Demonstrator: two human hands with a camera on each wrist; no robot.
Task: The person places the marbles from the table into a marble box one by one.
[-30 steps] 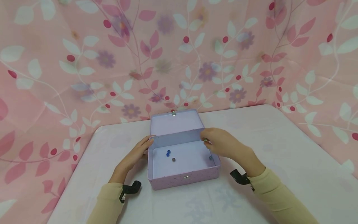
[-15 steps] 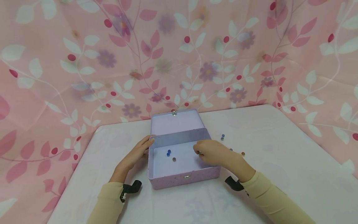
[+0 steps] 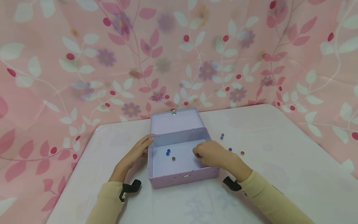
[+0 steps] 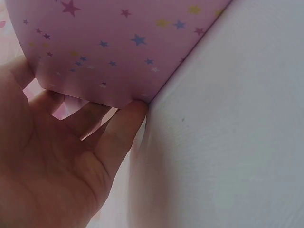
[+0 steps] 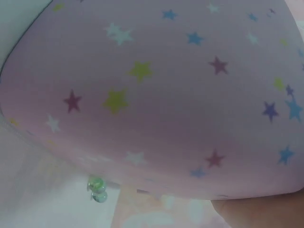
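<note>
Head view: a lilac, star-printed rectangular box (image 3: 170, 181) with a metal clasp (image 3: 186, 176) sits on a white cloth-covered table (image 3: 279, 186), its open lid (image 3: 176, 122) extending from its rear edge. The left hand (image 3: 137, 152) holds the box at its left rear corner, fingers slightly parted. The right hand (image 3: 211, 153) is inside the right part of the box, fingers curled; whether they pinch a bead cannot be told. Two small round blue beads (image 3: 168, 151) lie in the left part of the box, one grey-brown bead (image 3: 173, 159) near them. Outside the box, to its right, lie two bluish beads (image 3: 222, 135) close together, one deep-blue bead (image 3: 230, 149) and one amber bead (image 3: 242, 153).

Left wrist view: the left fingertips pass out of sight behind the box's edge.

Right wrist view: the box's outer wall hides the right fingertips; a translucent green bead (image 5: 96, 183) and a pale clear bead (image 5: 99, 196) show beyond the box's edge.
</note>
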